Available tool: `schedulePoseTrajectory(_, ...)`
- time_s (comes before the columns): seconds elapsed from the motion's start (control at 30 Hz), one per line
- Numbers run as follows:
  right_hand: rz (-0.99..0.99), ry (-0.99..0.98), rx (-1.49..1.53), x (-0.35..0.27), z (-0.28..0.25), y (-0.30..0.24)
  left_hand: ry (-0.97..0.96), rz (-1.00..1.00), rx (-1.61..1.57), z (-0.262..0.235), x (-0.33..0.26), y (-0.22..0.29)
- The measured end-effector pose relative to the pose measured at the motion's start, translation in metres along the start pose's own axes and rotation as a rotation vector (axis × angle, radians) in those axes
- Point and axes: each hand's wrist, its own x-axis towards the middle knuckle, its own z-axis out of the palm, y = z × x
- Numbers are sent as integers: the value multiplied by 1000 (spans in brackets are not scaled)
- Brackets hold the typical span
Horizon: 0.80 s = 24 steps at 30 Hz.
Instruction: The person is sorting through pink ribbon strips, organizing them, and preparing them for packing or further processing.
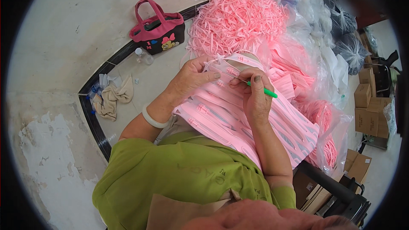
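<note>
Working stage: picking at one pink plastic strip [238,66] with a green-handled pick [265,91]; judged mid-way, no end in sight.
Left hand [192,76]: fingers closed together on the top edge of the strip, pinching it steady against the stack.
Right hand [255,100]: clamped around the pick, thumb and forefinger tight on the shaft, thin metal tip touching the strip.
Place of the work: on the lap, over a fanned stack of pink moulded sheets [238,121] lying between both forearms.
Done so far: hard to judge; which of the sheets in the stack are already treated cannot be told.
Left to do: probably much, going by the loose heap of pink trimmings [236,17] just beyond the hands and the clear bags of pink pieces [317,115] to the right.
Packages: brown cardboard boxes [368,110] stacked on the floor at far right, plain, square; more flattened cardboard [358,166] lower right; dark bagged bundles [347,34] at upper right.
Bag: small pink-and-black handbag [158,27] with a cartoon motif, upright on the floor, upper left.
Nearby: clear bottle [144,56] just beside the handbag; crumpled beige cloth [114,98] farther left.
Labels and signs: none legible.
</note>
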Motion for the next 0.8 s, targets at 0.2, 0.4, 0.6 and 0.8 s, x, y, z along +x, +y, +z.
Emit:
schedulePoseTrajectory(0.2, -17, 25, 8, -1, 2, -1, 15, 26, 15, 3, 0, -1)
schedulePoseTrajectory(0.4, -62, -38, -24, -1, -3, 5, 7, 27, 32, 5, -1, 1)
schedulePoseTrajectory(0.6, -101, -49, -102, -2, -4, 8, 17, 67, 61, 4, -2, -2)
schedulePoseTrajectory(0.8, -322, -91, -420, 2, 1, 5, 59, 344, 469, 2, -4, -4)
